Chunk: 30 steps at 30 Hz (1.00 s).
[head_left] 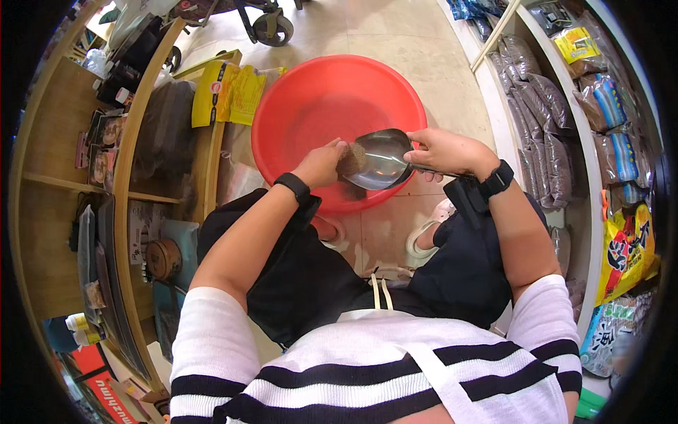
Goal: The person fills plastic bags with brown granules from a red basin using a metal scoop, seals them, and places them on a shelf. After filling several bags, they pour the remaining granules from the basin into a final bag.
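Between my knees a large red basin (304, 78) rests on the floor, with a dark smear of residue across its inside. My right hand (452, 152) grips a shiny metal scoop (381, 159) by its handle, over the basin's near right part. At the scoop's left lip, my left hand (321, 164) is closed on a small brown, grainy-looking bundle (351, 161). The bundle touches or overlaps the scoop's edge; whether it is a filled bag or loose grains I cannot tell.
Wooden shelving (134, 120) runs along my left, with yellow packets (229, 92) near the basin. To the right, a white shelf (505, 141) carries clear bags of brown pellets (540, 120) and a yellow bag (627, 251). A black wheel (272, 30) stands beyond the basin.
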{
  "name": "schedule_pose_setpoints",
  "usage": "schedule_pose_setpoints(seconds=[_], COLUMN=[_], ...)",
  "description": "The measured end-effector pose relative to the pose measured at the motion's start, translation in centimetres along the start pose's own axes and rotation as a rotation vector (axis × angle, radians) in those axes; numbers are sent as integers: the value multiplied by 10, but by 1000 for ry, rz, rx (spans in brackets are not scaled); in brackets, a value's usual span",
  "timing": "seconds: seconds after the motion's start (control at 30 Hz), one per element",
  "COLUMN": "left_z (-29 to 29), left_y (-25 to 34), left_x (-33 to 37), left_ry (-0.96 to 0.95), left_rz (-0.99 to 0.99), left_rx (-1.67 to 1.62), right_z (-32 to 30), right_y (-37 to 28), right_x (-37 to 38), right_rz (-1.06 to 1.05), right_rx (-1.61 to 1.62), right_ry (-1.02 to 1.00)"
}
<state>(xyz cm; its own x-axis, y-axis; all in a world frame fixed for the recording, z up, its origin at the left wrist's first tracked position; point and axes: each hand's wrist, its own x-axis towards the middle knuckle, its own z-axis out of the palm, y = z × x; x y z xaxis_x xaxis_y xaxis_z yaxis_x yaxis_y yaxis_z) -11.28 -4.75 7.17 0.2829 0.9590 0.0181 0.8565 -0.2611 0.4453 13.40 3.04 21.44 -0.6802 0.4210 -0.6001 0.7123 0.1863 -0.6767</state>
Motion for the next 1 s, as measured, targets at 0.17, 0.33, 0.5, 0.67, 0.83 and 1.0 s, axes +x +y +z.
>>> schedule_pose_setpoints(seconds=[0.17, 0.33, 0.5, 0.67, 0.83, 1.0], left_z=[-1, -13, -36, -60, -74, -81], left_y=[0, 0, 2, 6, 13, 25], left_x=[5, 9, 11, 10, 16, 15], left_ry=[-31, -50, 32, -55, 13, 41], left_rz=[-50, -160, -169, -350, -307, -243], left_rx=[-143, -172, -346, -732, -1072, -1089], right_z=[1, -11, -29, -39, -24, 27], right_y=[-13, -16, -10, 8, 32, 32], right_x=[-11, -23, -33, -28, 16, 88], right_rz=[35, 20, 2, 60, -116, -123], right_rx=[-41, -31, 26, 140, 291, 850], right_ry=[55, 79, 173, 261, 549, 620])
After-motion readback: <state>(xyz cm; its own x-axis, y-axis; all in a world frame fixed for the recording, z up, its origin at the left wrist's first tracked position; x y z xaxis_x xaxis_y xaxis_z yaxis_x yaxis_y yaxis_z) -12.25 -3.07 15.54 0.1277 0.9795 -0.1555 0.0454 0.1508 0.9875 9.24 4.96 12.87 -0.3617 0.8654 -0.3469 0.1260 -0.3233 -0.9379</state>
